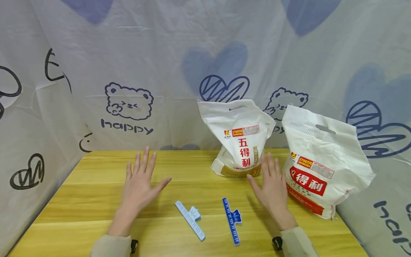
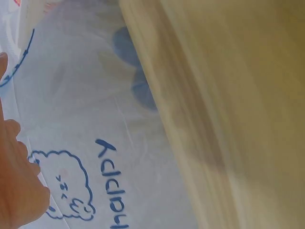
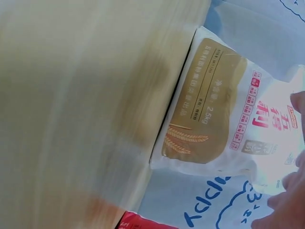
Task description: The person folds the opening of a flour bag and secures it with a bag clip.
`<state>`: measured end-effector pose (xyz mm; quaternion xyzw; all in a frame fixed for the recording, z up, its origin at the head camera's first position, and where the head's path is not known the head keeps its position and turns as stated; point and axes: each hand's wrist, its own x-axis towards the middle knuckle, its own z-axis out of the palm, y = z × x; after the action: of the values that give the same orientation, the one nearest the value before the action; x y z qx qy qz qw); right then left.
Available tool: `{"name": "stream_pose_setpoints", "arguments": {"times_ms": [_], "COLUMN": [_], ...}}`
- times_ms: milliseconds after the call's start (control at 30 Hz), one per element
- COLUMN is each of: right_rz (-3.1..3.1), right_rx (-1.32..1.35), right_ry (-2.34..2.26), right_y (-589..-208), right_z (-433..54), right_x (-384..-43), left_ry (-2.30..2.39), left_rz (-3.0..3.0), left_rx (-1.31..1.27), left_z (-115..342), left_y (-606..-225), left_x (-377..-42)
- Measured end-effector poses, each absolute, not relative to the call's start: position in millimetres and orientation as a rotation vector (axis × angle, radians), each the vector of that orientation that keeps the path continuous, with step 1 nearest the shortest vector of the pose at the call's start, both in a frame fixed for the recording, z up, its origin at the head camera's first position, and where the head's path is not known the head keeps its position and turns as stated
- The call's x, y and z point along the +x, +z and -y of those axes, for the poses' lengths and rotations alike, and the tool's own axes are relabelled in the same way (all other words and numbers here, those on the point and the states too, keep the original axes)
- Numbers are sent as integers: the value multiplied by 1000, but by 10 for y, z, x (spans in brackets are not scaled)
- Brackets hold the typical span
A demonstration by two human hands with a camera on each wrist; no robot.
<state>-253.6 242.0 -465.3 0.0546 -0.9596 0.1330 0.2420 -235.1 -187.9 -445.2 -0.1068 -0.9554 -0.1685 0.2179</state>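
Note:
My left hand (image 1: 138, 187) is held over the left of the table, fingers straight and thumb spread, with nothing in it. On the other side my right hand (image 1: 273, 187) spreads its fingers the same way, overlapping the base of a white flour bag with a gold bottom (image 1: 239, 142) in the head view. Close to that hand's right leans a second white flour bag with a red label (image 1: 321, 164). Between the two wrists lie a light blue ruler-shaped bag clip (image 1: 190, 220) and a dark blue one (image 1: 231, 221).
The wooden table (image 1: 80, 200) ends at a hanging white cloth (image 1: 173, 64) printed with hearts and bears, which also runs along both sides. A dark band (image 1: 277, 243) sits at the right wrist, another (image 1: 134, 246) at the left.

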Motion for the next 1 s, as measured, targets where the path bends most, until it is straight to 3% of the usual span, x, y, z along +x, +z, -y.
{"name": "stream_pose_setpoints", "arguments": {"times_ms": [1000], "right_rz": [2506], "right_rx": [198], "right_ry": [639], "right_y": [-4500], "right_z": [-2407], "right_x": [-3017], "left_ry": [-611], "left_rz": [2709], "left_rx": [-457], "left_z": [651], "left_y": [-4171], "left_x": [-3034]}}
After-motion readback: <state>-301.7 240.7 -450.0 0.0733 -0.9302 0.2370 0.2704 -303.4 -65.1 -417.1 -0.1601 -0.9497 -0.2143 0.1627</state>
